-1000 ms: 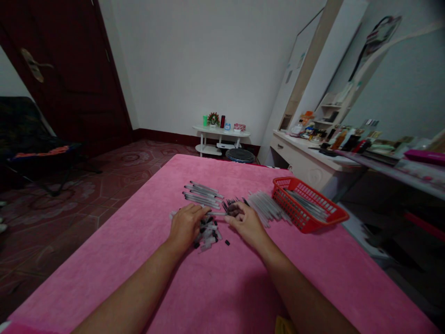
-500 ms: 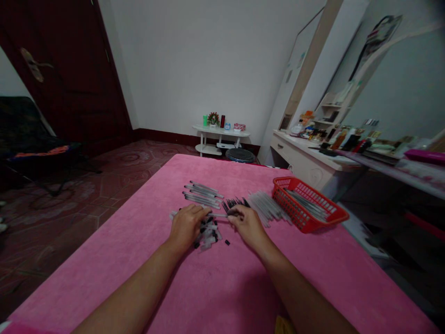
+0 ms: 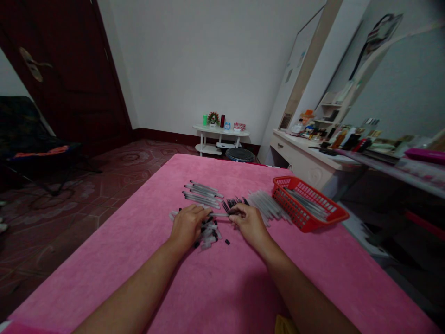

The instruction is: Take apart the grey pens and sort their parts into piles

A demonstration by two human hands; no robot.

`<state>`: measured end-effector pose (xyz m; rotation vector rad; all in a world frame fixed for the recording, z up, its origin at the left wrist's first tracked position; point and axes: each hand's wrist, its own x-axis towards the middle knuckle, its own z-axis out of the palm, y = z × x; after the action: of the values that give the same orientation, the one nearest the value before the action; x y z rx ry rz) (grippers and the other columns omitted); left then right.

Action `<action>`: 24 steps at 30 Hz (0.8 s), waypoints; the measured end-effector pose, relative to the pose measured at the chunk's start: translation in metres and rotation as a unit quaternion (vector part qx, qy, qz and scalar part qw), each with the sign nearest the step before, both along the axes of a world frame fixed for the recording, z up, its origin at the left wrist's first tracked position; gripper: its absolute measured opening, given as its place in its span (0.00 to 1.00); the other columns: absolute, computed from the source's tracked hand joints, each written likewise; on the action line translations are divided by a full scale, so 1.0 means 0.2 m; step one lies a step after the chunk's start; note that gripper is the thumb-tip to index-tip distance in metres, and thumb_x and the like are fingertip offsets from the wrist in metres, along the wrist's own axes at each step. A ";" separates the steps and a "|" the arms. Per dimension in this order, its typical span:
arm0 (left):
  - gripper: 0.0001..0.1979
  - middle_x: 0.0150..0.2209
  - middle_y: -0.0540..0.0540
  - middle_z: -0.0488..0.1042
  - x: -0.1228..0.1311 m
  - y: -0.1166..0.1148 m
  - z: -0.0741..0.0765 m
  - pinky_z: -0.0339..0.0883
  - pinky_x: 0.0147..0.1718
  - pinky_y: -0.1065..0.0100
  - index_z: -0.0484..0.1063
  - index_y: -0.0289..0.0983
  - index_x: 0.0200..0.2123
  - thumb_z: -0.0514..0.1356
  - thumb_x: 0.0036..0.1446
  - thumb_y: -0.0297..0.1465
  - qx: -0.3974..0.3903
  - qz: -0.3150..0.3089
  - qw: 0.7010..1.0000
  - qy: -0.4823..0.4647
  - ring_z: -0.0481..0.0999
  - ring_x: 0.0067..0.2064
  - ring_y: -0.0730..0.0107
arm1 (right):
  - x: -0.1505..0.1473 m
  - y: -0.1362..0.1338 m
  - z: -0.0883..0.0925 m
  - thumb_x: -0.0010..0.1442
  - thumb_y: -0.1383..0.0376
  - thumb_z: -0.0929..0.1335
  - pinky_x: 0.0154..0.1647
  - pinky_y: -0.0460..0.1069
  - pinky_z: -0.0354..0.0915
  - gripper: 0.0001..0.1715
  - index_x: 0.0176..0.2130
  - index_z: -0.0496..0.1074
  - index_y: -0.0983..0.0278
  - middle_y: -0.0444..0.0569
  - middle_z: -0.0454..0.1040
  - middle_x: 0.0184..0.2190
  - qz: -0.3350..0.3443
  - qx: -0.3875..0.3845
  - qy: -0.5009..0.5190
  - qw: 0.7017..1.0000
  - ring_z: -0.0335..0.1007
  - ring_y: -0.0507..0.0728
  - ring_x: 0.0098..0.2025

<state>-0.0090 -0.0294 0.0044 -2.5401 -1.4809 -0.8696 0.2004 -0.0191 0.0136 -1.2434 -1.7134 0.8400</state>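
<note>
Between my two hands a slim, clear pen (image 3: pixel 219 215) lies level, one end in each hand. My left hand (image 3: pixel 187 226) is closed on its left end, above a heap of clear and black pen caps (image 3: pixel 208 239). The fingertips of my right hand (image 3: pixel 246 220) pinch the other end. Behind my left hand lies a row of pens with dark ends (image 3: pixel 201 195). Just beyond my right hand are black-tipped pieces (image 3: pixel 233 202), partly hidden, and a pile of clear pen barrels (image 3: pixel 266 204). One small black piece (image 3: pixel 227 242) sits apart, near the heap.
A red plastic basket (image 3: pixel 306 222) holding long thin sticks stands right of the barrels. Everything rests on a pink cloth-covered table (image 3: pixel 146 241). A dressing table (image 3: pixel 306 155) with bottles stands at the right, a small white shelf table (image 3: pixel 222 131) at the back.
My right hand has shifted very slightly along the pen. Otherwise the hands and the piles look the same.
</note>
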 end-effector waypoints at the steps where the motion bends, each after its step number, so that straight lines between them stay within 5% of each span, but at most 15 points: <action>1: 0.18 0.35 0.45 0.77 0.00 0.00 0.00 0.63 0.32 0.66 0.75 0.40 0.46 0.52 0.56 0.22 0.001 0.001 1.000 0.002 0.73 0.37 0.62 | 0.00 -0.01 0.01 0.50 0.72 0.65 0.24 0.45 0.61 0.07 0.31 0.73 0.65 0.44 0.72 0.23 -0.004 0.023 -0.029 0.999 0.67 0.52 0.24; 6: 0.18 0.34 0.44 0.77 0.01 0.01 -0.01 0.62 0.32 0.66 0.75 0.40 0.45 0.52 0.55 0.22 0.005 0.004 1.000 0.004 0.73 0.36 0.62 | 0.01 -0.03 0.07 0.52 0.76 0.65 0.35 0.47 0.61 0.10 0.30 0.75 0.65 0.48 0.75 0.28 0.003 0.161 -0.146 0.976 0.69 0.54 0.33; 15: 0.19 0.37 0.45 0.78 0.00 0.00 -0.02 0.62 0.34 0.66 0.70 0.41 0.49 0.51 0.56 0.24 -0.034 0.037 0.999 0.012 0.75 0.38 0.61 | 0.03 -0.02 0.12 0.54 0.75 0.64 0.36 0.47 0.62 0.11 0.30 0.75 0.64 0.48 0.75 0.28 -0.013 0.226 -0.103 0.969 0.70 0.54 0.34; 20: 0.14 0.32 0.46 0.76 -0.02 0.01 -0.03 0.60 0.30 0.68 0.70 0.39 0.45 0.47 0.62 0.30 -0.059 0.107 0.992 -0.025 0.75 0.33 0.63 | 0.05 -0.02 0.12 0.53 0.73 0.66 0.36 0.46 0.62 0.08 0.31 0.75 0.65 0.47 0.76 0.29 -0.050 0.198 -0.090 0.975 0.70 0.54 0.33; 24: 0.13 0.35 0.46 0.77 -0.02 0.03 -0.04 0.61 0.32 0.68 0.70 0.40 0.44 0.48 0.61 0.30 -0.051 0.090 0.994 -0.029 0.76 0.37 0.63 | 0.00 -0.05 0.05 0.51 0.74 0.67 0.30 0.45 0.59 0.08 0.31 0.75 0.65 0.45 0.74 0.26 0.044 0.098 -0.154 0.982 0.68 0.52 0.29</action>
<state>-0.0133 -0.0240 -0.0045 -2.4185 -1.7834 -0.8679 0.1995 -0.0282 0.0241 -1.2163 -2.0560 0.5307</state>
